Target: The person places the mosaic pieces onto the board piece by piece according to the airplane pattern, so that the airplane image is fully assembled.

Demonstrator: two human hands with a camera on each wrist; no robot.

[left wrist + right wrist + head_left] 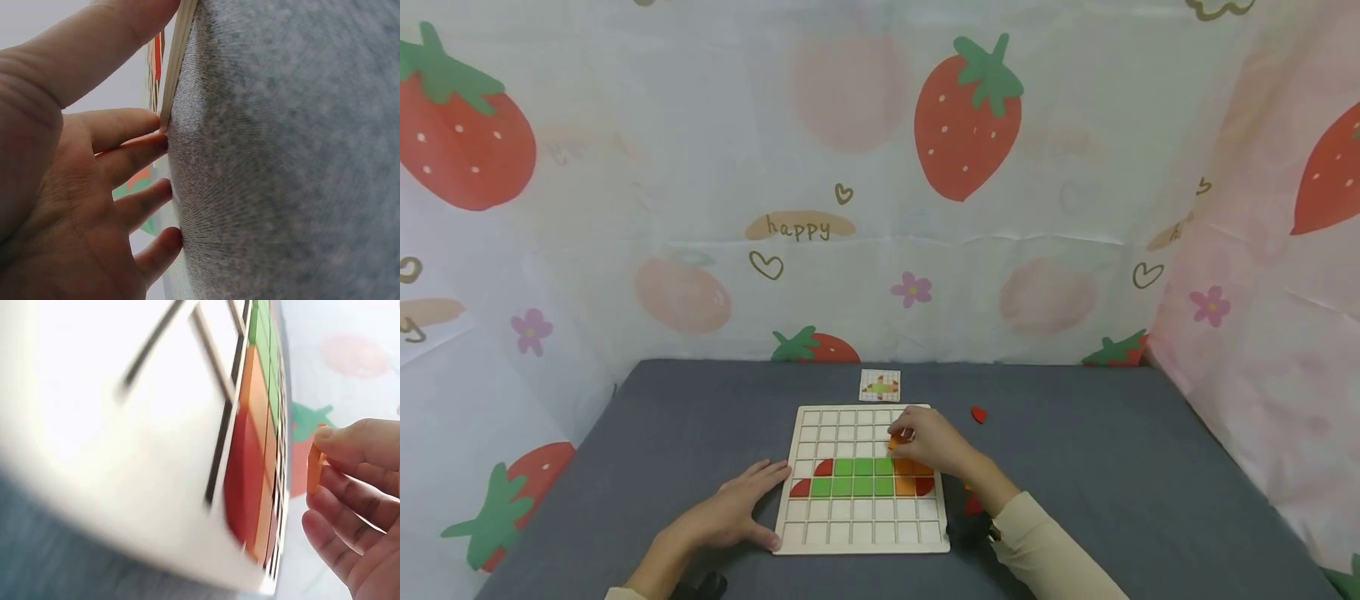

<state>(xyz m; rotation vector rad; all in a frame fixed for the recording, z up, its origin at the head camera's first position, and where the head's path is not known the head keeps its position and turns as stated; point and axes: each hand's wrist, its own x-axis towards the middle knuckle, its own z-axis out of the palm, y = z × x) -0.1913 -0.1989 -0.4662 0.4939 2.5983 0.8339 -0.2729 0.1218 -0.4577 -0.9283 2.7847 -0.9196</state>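
A wooden grid board lies on the table, with two rows of green square tiles across its middle. Curved red pieces sit at the left of these rows, and orange tiles with another red piece at the right. My left hand spreads along the board's left side, thumb and fingertips at its edge. Over the upper right squares, my right hand pinches an orange tile between thumb and fingers. In the right wrist view the tile is held above the board's surface.
A small pattern card lies behind the board. One loose red piece is to the right, and another red piece lies partly hidden by the right forearm. A black object shows by the left wrist. Strawberry-print cloth hangs behind the table.
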